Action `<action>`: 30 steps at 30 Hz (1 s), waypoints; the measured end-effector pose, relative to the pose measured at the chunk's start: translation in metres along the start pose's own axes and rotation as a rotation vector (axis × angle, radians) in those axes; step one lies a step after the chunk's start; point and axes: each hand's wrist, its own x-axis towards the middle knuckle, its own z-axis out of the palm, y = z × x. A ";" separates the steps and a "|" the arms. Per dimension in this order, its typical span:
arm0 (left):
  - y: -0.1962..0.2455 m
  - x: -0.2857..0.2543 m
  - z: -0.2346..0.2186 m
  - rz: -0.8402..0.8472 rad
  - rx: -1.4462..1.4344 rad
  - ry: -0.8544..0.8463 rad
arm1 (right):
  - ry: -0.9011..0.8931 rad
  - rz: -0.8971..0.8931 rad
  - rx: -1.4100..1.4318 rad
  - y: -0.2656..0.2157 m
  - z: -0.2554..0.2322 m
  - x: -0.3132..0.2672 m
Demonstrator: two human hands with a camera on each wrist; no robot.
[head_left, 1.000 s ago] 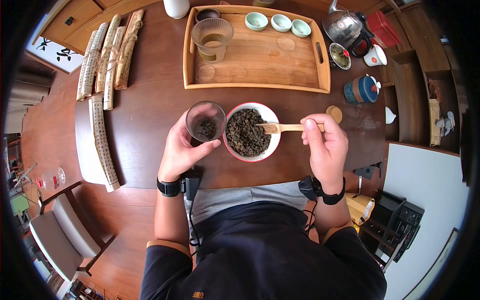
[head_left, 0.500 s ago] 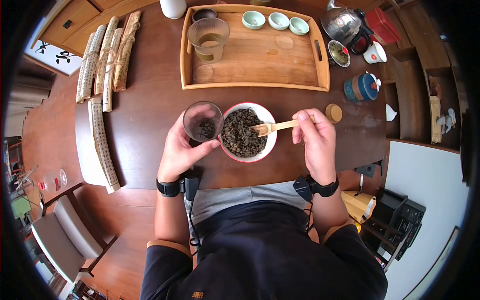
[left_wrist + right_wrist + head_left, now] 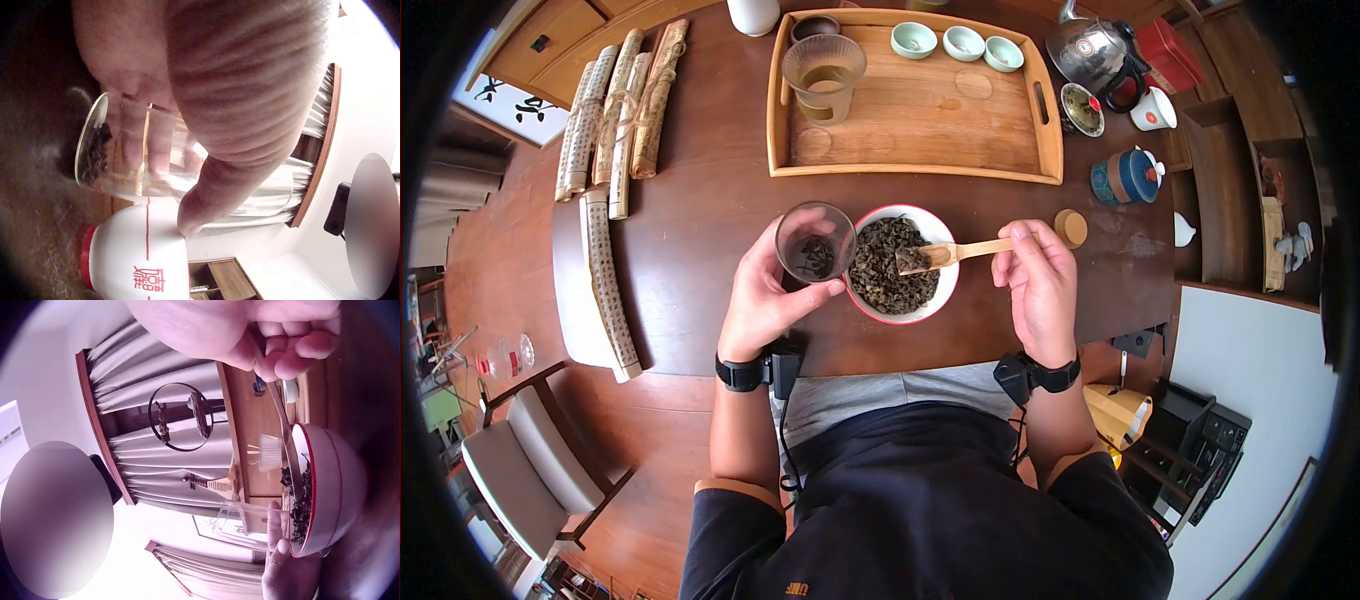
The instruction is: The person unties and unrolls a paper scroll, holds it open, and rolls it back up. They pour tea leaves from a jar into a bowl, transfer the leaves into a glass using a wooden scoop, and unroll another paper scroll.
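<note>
My left hand (image 3: 762,305) grips a clear glass cup (image 3: 816,228), thumb near its rim and fingers around the far side. A few dark tea leaves (image 3: 95,156) lie in the bottom of the cup. Right beside it stands a white bowl (image 3: 945,287) with a red rim, heaped with dark curled tea leaves (image 3: 887,287). The thumb and fingers of my right hand (image 3: 1042,295) pinch the end of a wooden tea scoop (image 3: 978,248). The scoop's tip is in among the leaves, with some dark leaf lying on it.
Beyond the bowl is a wooden tray (image 3: 920,165) with a ribbed glass (image 3: 825,75) and three pale green cups. A round wooden lid (image 3: 1070,228), a blue canister (image 3: 1125,177) and a steel kettle (image 3: 1090,50) stand to the right. Several tied scrolls (image 3: 615,120) lie left.
My right hand has moved a little left, carrying the scoop's tip further across the leaves towards the cup. My left hand keeps holding the cup beside the bowl.
</note>
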 end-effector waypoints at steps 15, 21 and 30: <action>0.004 0.000 0.002 -0.003 -0.055 0.007 | -0.014 -0.006 0.054 -0.005 -0.002 -0.002; 0.001 0.000 0.000 0.052 0.010 -0.022 | 0.016 -0.022 0.109 -0.025 0.002 -0.003; 0.004 0.002 -0.001 0.149 0.087 -0.072 | -0.127 -0.120 0.137 -0.056 0.026 -0.002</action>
